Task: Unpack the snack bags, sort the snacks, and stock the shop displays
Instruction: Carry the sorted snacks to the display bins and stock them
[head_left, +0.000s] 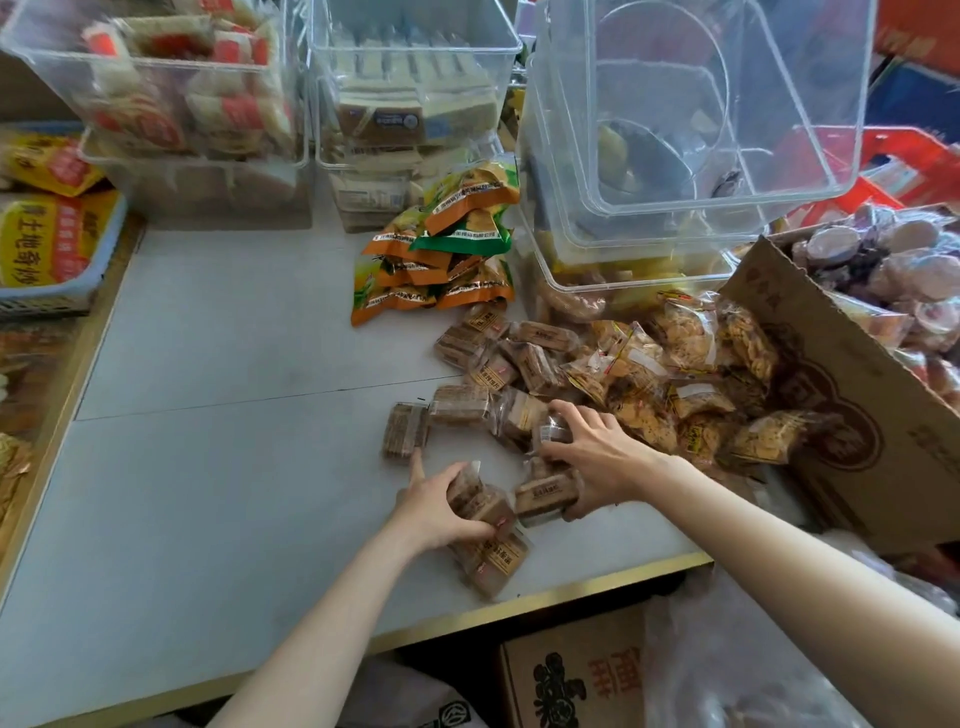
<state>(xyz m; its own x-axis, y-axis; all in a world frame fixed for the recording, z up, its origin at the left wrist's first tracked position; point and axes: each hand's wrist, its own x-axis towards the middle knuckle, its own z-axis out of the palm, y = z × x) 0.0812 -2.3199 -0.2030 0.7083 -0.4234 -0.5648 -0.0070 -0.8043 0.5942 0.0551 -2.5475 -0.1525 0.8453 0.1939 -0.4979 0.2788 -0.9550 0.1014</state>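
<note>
Small clear packets of brown biscuits (524, 364) lie scattered over the grey counter (234, 415) near its front right. My left hand (439, 512) grips a stack of these brown biscuit packets (480, 506), with more lying under it at the counter's edge. My right hand (592, 449) closes over another two or so packets (545, 496), one under the palm and one at the fingertips. A single packet (405, 431) stands apart just left of both hands. Yellow cracker packets (691, 374) are heaped to the right.
Orange and green snack bags (447, 249) pile behind. Clear plastic bins stand at the back: one with red-white packets (171, 93), one with tan packets (410, 109), and stacked ones (675, 130) at right. An open cardboard box (831, 374) of purple snacks leans at right. A blue basket (52, 244) sits left.
</note>
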